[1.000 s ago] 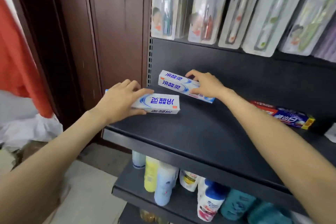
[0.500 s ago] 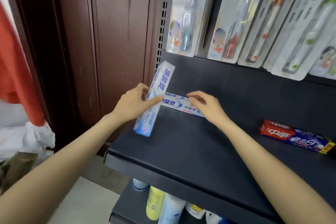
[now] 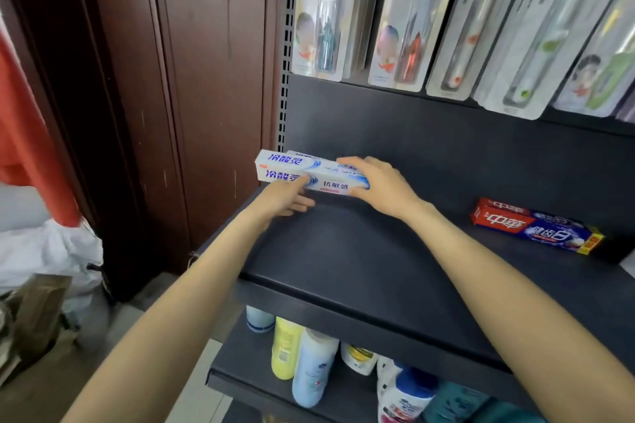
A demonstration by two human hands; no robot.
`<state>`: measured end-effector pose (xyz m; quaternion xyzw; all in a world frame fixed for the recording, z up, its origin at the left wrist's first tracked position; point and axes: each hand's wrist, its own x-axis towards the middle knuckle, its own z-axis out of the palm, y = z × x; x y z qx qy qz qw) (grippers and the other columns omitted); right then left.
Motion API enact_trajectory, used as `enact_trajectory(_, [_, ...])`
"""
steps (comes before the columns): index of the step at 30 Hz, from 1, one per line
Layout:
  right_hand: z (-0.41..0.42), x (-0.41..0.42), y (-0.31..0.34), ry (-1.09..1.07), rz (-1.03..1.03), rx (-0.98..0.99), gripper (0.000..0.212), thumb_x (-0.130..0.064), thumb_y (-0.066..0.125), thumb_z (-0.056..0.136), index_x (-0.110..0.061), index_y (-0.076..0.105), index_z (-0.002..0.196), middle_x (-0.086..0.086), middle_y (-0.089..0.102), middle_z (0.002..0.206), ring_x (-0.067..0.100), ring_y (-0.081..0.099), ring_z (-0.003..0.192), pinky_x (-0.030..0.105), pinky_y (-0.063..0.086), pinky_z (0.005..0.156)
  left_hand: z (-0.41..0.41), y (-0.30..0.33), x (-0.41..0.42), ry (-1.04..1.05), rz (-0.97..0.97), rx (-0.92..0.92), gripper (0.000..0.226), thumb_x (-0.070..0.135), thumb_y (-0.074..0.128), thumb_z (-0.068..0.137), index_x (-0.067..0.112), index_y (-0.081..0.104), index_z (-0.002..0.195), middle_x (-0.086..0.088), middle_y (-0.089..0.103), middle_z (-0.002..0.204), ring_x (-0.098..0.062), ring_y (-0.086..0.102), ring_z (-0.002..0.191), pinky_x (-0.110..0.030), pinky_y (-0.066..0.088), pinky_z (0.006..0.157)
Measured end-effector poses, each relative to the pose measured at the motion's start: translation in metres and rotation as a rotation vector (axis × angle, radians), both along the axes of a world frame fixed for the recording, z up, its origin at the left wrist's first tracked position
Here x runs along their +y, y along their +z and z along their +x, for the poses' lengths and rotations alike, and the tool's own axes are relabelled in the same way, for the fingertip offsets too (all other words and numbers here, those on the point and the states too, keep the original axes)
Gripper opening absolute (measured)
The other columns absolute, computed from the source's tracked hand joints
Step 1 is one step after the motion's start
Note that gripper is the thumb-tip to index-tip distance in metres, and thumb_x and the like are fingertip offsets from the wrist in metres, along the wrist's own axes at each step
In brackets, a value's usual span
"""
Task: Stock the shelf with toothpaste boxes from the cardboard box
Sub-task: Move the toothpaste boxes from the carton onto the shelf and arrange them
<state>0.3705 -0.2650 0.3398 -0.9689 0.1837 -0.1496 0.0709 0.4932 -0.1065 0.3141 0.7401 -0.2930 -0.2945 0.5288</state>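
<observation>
Swung down from upright, the toothpaste box (image 3: 285,170) in my left hand (image 3: 287,197) now stacks on the one my right hand (image 3: 376,187) steadies; both hands' fingers loosely closed, shelf (image 3: 360,251) mostly bare.

We find the dark shelf (image 3: 360,251) largely bare across its middle and front, giving open passage from the front edge toward the back panel. At the rear left corner, white toothpaste boxes (image 3: 302,170) sit against the back, with the left hand (image 3: 285,199) and right hand (image 3: 378,184) on them, closing that corner. At the rear right lies a red and blue toothpaste box (image 3: 536,227), well apart from the white ones. Overhead, hanging toothbrush packs (image 3: 446,21) limit clearance along the back. A wooden panel (image 3: 206,79) bounds the left side.
</observation>
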Motion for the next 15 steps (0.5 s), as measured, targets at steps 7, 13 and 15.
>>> enact_trajectory(7, [0.017,0.005,-0.020,-0.180,-0.190,0.064,0.041,-0.030,0.052,0.092,-0.023,0.050,0.133,0.006,0.040,0.134,0.027,0.040,0.119,0.037,0.039,0.093,-0.001,0.001,0.000,0.065,0.161,-0.562,0.034,0.031,0.043,0.096,0.021,0.053,0.127,-0.001,0.057,0.130,-0.022,0.054,0.114,-0.028,0.040,0.097])
enact_trajectory(13, [-0.096,0.056,-0.023,-0.047,-0.083,-0.222,0.030,-0.030,0.053,0.091,-0.026,0.060,0.120,-0.005,0.063,0.111,0.018,0.059,0.102,0.037,0.050,0.081,-0.099,0.011,0.038,-0.056,-0.169,-1.093,0.029,0.041,0.042,0.094,0.030,0.060,0.113,0.017,0.064,0.093,-0.003,0.057,0.080,-0.023,0.038,0.068])
enact_trajectory(15, [-0.154,0.075,-0.036,-0.054,-0.007,-0.327,0.024,-0.028,0.055,0.088,-0.027,0.064,0.110,-0.008,0.067,0.095,0.012,0.062,0.083,0.036,0.051,0.072,-0.140,-0.005,0.044,-0.152,-0.268,-1.149,0.033,0.043,0.039,0.092,0.028,0.064,0.108,0.012,0.068,0.085,-0.011,0.062,0.081,-0.031,0.049,0.069])
